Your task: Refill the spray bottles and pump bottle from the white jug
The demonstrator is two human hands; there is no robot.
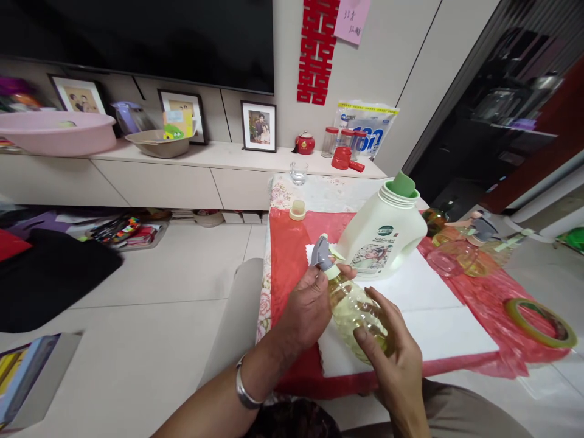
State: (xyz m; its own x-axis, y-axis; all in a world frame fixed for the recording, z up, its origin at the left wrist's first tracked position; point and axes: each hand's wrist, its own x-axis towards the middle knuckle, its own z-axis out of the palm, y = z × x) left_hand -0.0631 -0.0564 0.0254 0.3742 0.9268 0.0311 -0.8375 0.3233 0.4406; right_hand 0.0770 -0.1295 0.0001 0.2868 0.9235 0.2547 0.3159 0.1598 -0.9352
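Note:
A clear yellowish spray bottle (pixel 353 307) with a grey trigger head (pixel 322 254) is held tilted between both hands over the table. My left hand (pixel 308 307) grips the neck just under the trigger head, fingers curled. My right hand (pixel 395 356) wraps round the bottle's lower body. Just behind stands a white detergent jug (pixel 383 237) with an open mouth and a green spout, on a white sheet (pixel 429 316) over a red plastic cover (pixel 287 255).
A small yellowish cap (pixel 297 209) and a drinking glass (pixel 298 172) sit at the table's far end. More clear spray bottles (pixel 465 246) lie to the right, a tape roll (pixel 541 322) near the right edge. A TV cabinet with basins, photo frames and jars runs along the wall.

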